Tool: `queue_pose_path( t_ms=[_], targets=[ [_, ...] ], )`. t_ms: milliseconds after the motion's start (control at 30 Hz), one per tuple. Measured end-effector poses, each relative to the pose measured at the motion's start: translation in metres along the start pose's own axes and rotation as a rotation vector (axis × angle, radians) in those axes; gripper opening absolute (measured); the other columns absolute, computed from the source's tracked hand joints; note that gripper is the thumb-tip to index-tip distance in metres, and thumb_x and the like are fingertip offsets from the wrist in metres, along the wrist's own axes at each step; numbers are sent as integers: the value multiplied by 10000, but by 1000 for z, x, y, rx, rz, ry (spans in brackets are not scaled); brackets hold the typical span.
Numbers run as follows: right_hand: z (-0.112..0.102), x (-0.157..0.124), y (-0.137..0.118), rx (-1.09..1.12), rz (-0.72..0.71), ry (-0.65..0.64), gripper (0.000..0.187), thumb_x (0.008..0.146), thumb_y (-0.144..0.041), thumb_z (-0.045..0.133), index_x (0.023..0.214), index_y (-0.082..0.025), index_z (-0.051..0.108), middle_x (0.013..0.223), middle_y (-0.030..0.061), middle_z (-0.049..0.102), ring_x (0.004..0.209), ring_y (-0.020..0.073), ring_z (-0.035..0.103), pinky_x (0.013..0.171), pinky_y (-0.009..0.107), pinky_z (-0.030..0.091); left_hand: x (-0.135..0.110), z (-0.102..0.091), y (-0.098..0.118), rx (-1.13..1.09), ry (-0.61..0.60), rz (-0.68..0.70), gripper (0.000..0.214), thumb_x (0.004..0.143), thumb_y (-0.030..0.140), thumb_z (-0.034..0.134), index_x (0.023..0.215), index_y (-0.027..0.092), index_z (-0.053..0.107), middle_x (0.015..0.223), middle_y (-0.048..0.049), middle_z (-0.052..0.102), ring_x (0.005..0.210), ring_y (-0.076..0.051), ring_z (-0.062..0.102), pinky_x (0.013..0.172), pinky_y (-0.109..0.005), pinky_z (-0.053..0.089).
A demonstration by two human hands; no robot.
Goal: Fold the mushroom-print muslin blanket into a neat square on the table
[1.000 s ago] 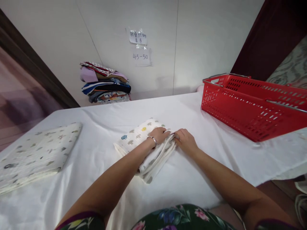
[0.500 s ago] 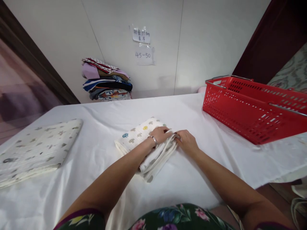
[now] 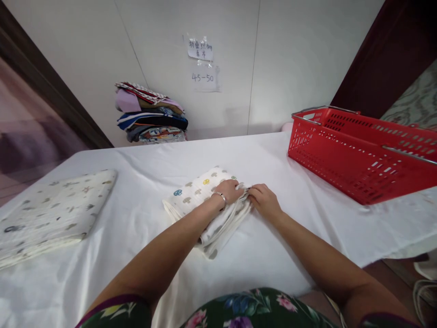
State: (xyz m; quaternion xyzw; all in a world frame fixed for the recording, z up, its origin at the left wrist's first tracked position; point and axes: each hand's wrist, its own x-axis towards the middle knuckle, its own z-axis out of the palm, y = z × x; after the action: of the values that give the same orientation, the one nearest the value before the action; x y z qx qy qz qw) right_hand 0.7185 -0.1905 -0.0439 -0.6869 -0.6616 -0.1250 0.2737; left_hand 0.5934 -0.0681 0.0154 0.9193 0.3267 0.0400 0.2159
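Observation:
A white cloth [image 3: 196, 191] printed with grey, blue and yellow shapes lies folded in layers at the middle of the table. Across its top rests my left hand [image 3: 228, 191], a bracelet at the wrist, with the fingers closed on the cloth's upper layers near the right edge. My right hand [image 3: 264, 200] pinches the layered edge at the cloth's right corner. The two hands are close together, and some fingertips are hidden in the fabric. The cloth's near side shows several loose, stacked layers.
A second folded white cloth [image 3: 58, 214] with small prints lies at the left. The red basket [image 3: 358, 159] with metal handles stands at the right on the white tablecloth [image 3: 143, 264]. Behind the table's far edge is a stack of folded fabrics [image 3: 152, 111] against the wall.
My right hand has shifted slightly at the cloth's corner, and the left hand has turned a little. The folded layers between them have moved slightly.

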Motion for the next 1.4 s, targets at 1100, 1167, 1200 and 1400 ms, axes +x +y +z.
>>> queue_pose_path(
  t_ms=[1100,1167,1200,1400],
  targets=[
    [-3,0,10,66,-129,73,114,828,-145,456,851,-204,551,961,50,603,895,182,505,757,298,436,-1,2,0,16,-10,11,362,799,462,407,688,189,617,791,-48,653,759,-184,571,648,-261,387],
    [-2,0,10,66,-138,77,133,829,-132,444,863,-205,550,961,45,611,892,178,508,766,296,435,-1,2,-1,-4,-11,3,385,803,475,391,672,191,614,780,-43,650,752,-180,565,644,-258,381],
    [-2,0,10,62,-139,75,139,827,-126,440,864,-204,550,951,43,613,885,176,509,766,294,433,-1,2,-1,-12,-11,2,390,802,477,387,663,190,612,772,-42,648,746,-177,562,638,-256,378],
    [0,1,4,-39,-50,20,200,788,-92,457,940,-176,554,883,55,605,861,196,496,748,299,418,-2,0,1,-14,-32,7,417,789,512,401,650,184,618,712,-36,633,679,-168,552,579,-253,357]
  ],
)
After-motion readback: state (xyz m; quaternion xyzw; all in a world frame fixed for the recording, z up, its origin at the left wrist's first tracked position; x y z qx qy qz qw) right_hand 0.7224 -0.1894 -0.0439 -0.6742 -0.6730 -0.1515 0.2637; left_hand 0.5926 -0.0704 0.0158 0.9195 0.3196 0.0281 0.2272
